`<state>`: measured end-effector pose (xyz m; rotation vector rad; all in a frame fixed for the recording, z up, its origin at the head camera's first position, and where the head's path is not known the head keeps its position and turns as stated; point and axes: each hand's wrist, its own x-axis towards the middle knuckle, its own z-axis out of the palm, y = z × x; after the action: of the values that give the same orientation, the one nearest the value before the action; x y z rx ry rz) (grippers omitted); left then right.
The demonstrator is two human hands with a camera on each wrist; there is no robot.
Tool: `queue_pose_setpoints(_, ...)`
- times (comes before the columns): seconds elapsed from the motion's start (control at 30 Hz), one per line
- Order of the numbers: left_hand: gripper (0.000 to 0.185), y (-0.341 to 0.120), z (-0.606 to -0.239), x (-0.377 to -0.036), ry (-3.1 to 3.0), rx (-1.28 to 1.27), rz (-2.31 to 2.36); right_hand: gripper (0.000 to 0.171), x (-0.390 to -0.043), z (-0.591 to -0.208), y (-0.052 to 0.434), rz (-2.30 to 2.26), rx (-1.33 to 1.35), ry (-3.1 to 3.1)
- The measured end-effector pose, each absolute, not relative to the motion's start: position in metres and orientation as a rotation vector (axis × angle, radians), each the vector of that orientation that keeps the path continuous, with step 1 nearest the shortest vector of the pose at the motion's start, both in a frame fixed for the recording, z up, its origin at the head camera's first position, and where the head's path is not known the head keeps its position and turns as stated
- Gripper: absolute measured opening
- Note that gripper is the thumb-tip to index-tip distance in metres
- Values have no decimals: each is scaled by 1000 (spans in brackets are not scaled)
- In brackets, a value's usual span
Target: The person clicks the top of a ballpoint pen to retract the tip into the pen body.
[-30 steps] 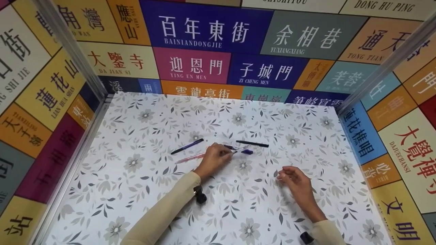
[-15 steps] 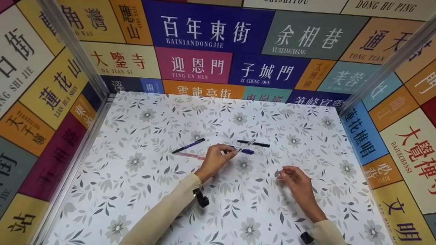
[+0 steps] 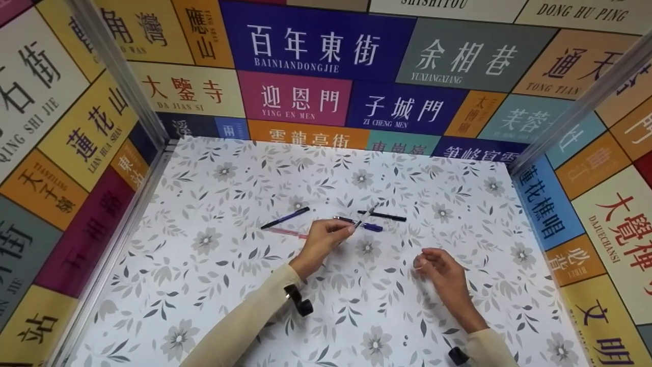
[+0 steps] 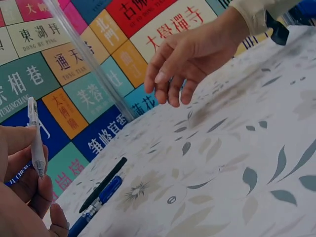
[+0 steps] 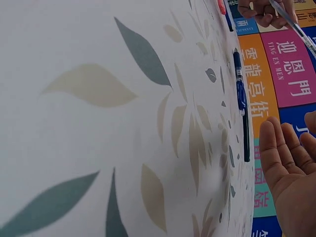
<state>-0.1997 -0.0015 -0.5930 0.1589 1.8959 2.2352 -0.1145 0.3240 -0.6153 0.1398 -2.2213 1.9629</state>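
Observation:
My left hand [image 3: 323,242] pinches a clear, white-looking pen [image 3: 365,216] between thumb and fingers, tilted up and held off the table. In the left wrist view the same pen [image 4: 37,138] shows its pointed tip downward. Under and behind it lie a blue pen [image 3: 373,227] and a black pen [image 3: 389,216]. Left of the hand is a blue-and-black pen [image 3: 285,217], and a pink-red pen [image 3: 288,232] runs partly hidden behind the hand. My right hand [image 3: 444,270] hovers to the right with fingers loosely bent, holding nothing.
A white tablecloth [image 3: 229,306] with grey flowers and leaves covers the table. Walls of coloured panels with lettering [image 3: 300,97] enclose the back and both sides. Metal posts [image 3: 137,97] stand at the corners. Each wrist bears a black camera mount [image 3: 299,302].
My left hand has lifted the clear pen from among the others and tilted it more upright. The right hand has stayed nearly still. The head view has shifted slightly.

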Motion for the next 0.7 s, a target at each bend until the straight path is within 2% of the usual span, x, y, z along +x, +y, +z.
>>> queue_pose_setpoints(0.3,19,-2,-592,-192,1764,97,2299,28,-115,-610,317,1921,134,-2260)
queue_pose_setpoints(0.7,18,3,-592,-183,1760,135,2323,25,-117,-596,306,1896,321,-2220)
